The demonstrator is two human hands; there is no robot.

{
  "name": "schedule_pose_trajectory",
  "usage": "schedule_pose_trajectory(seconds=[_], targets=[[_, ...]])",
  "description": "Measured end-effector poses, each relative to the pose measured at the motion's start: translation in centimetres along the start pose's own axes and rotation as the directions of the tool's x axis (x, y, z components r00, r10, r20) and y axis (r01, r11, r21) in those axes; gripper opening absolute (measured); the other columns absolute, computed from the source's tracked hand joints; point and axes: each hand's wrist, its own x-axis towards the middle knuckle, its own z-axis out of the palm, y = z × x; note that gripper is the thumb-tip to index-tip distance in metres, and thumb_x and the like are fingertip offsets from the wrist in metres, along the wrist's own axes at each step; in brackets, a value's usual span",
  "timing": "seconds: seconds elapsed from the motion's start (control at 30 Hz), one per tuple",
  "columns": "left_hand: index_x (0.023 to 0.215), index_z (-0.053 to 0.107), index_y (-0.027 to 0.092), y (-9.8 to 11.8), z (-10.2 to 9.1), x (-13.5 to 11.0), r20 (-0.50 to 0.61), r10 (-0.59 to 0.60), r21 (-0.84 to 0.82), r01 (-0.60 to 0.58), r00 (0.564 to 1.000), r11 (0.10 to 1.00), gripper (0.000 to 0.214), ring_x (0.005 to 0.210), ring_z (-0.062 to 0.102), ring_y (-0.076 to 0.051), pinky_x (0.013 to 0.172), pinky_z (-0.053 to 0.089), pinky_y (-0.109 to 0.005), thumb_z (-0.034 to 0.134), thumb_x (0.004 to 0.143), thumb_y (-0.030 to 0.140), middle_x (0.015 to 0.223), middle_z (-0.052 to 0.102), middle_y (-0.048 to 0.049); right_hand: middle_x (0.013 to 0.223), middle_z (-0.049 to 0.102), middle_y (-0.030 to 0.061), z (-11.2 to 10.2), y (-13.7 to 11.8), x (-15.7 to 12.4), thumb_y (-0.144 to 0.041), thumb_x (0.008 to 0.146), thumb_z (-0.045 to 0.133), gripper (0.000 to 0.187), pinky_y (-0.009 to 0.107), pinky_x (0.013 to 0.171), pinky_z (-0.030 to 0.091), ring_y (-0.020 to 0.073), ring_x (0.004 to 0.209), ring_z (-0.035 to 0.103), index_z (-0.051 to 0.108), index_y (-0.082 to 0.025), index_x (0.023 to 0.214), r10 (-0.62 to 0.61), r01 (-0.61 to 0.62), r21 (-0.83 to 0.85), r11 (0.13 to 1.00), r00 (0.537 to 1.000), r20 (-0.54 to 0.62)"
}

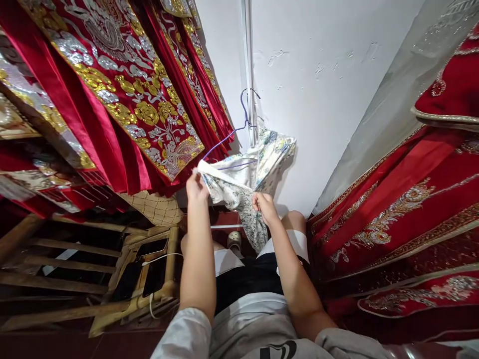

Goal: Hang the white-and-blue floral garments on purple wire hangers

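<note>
In front of me a white dress (245,199) with a blue and yellow flower print hangs on a purple wire hanger (223,140). My left hand (197,185) is closed on the garment's left shoulder edge, near that end of the hanger. Lower and to the right, my right hand (264,205) pinches the cloth at the middle of the front, where the neckline edges meet. The garment's right shoulder drapes over the hanger against the wall. Its lower part hangs between my knees. The hanger's hook stands up beside a white strip on the wall.
Red robes with gold and silver sequins (149,99) hang at left. More red embroidered cloth (389,214) hangs at right. A bamboo chair (134,279) with a white cable stands at lower left. The white wall (318,70) rises straight ahead.
</note>
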Motion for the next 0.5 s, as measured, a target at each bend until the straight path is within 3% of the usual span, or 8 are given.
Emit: schedule_pose_trajectory(seconds=[0.07, 0.17, 0.27, 0.33, 0.4, 0.43, 0.5], targets=[[0.069, 0.049, 0.021, -2.3, -0.1, -4.0, -0.061, -0.315, -0.263, 0.289, 0.947, 0.920, 0.032, 0.079, 0.065, -0.019, 0.082, 0.053, -0.034, 0.060, 0.092, 0.040, 0.065, 0.059, -0.0030, 0.045, 0.045, -0.0029, -0.6, 0.3, -0.6, -0.047, 0.078, 0.054, 0.034, 0.024, 0.043, 0.026, 0.0100, 0.042, 0.037, 0.049, -0.023, 0.054, 0.046, -0.046, -0.030, 0.998, 0.999, -0.013], [0.067, 0.051, 0.020, -4.6, -0.2, -9.1, -0.055, -0.425, -0.339, 0.383, 0.904, 0.859, 0.030, 0.073, 0.064, -0.017, 0.078, 0.053, -0.030, 0.061, 0.091, 0.034, 0.062, 0.058, -0.0018, 0.043, 0.045, -0.0017, -2.1, 0.2, -1.0, -0.047, 0.078, 0.054, 0.036, 0.024, 0.043, 0.026, 0.0107, 0.041, 0.037, 0.050, -0.024, 0.052, 0.107, -0.105, -0.112, 0.988, 0.994, 0.016], [0.068, 0.053, 0.019, -4.7, -0.4, -11.4, -0.046, -0.443, -0.367, 0.397, 0.895, 0.841, 0.027, 0.068, 0.062, -0.014, 0.074, 0.052, -0.026, 0.065, 0.089, 0.031, 0.062, 0.057, -0.0001, 0.042, 0.049, 0.0005, -3.9, 0.0, -1.4, -0.040, 0.076, 0.062, 0.033, 0.025, 0.043, 0.029, 0.0119, 0.041, 0.041, 0.057, -0.021, 0.050, 0.192, -0.166, -0.211, 0.963, 0.976, 0.107], [0.073, 0.057, 0.019, -3.4, -0.2, -11.7, 0.004, -0.401, -0.400, 0.369, 0.916, 0.839, 0.022, 0.070, 0.062, -0.012, 0.076, 0.053, -0.024, 0.068, 0.087, 0.031, 0.069, 0.060, -0.0002, 0.044, 0.054, 0.0024, -4.7, 0.1, -1.5, -0.038, 0.076, 0.067, 0.031, 0.026, 0.044, 0.032, 0.0137, 0.043, 0.045, 0.062, -0.019, 0.051, 0.249, -0.198, -0.313, 0.929, 0.960, 0.131], [0.079, 0.061, 0.019, -1.4, 0.6, -11.9, 0.122, -0.276, -0.406, 0.302, 0.953, 0.862, 0.021, 0.075, 0.063, -0.013, 0.079, 0.053, -0.025, 0.071, 0.086, 0.035, 0.078, 0.064, -0.0014, 0.052, 0.060, 0.0034, -4.9, 0.3, -1.4, -0.040, 0.078, 0.068, 0.030, 0.026, 0.048, 0.036, 0.0149, 0.049, 0.050, 0.066, -0.019, 0.057, 0.246, -0.194, -0.391, 0.900, 0.965, 0.088], [0.081, 0.062, 0.019, -0.3, 1.2, -12.1, 0.200, -0.196, -0.390, 0.261, 0.960, 0.883, 0.022, 0.078, 0.063, -0.014, 0.079, 0.054, -0.026, 0.072, 0.086, 0.038, 0.082, 0.065, -0.0021, 0.058, 0.063, 0.0036, -4.8, 0.3, -1.3, -0.043, 0.080, 0.067, 0.031, 0.026, 0.051, 0.039, 0.0153, 0.054, 0.053, 0.067, -0.019, 0.061, 0.200, -0.166, -0.406, 0.899, 0.979, 0.044], [0.082, 0.064, 0.020, 1.9, 2.7, -13.2, 0.355, -0.054, -0.306, 0.171, 0.933, 0.936, 0.026, 0.082, 0.064, -0.016, 0.080, 0.054, -0.029, 0.071, 0.088, 0.044, 0.087, 0.067, -0.0034, 0.068, 0.066, 0.0035, -4.3, 0.2, -1.0, -0.053, 0.084, 0.063, 0.037, 0.026, 0.058, 0.044, 0.0163, 0.064, 0.057, 0.067, -0.020, 0.069, 0.073, -0.085, -0.371, 0.925, 0.996, -0.046]])
